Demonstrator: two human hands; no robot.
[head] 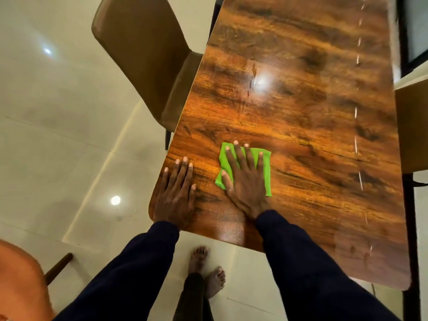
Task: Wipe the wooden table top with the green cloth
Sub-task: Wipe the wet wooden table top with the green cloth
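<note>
A glossy wooden table top stretches away from me, dark grained and reflecting a ceiling light. A folded bright green cloth lies flat on it near the front left corner. My right hand presses down on the cloth with fingers spread, covering most of it. My left hand rests flat on the bare wood beside the table's left edge, fingers together, holding nothing. Both arms wear dark blue sleeves.
A brown padded chair stands tucked at the table's left side. An orange chair seat is at the lower left. My bare feet stand on pale glossy floor tiles. A dark frame runs along the table's right edge.
</note>
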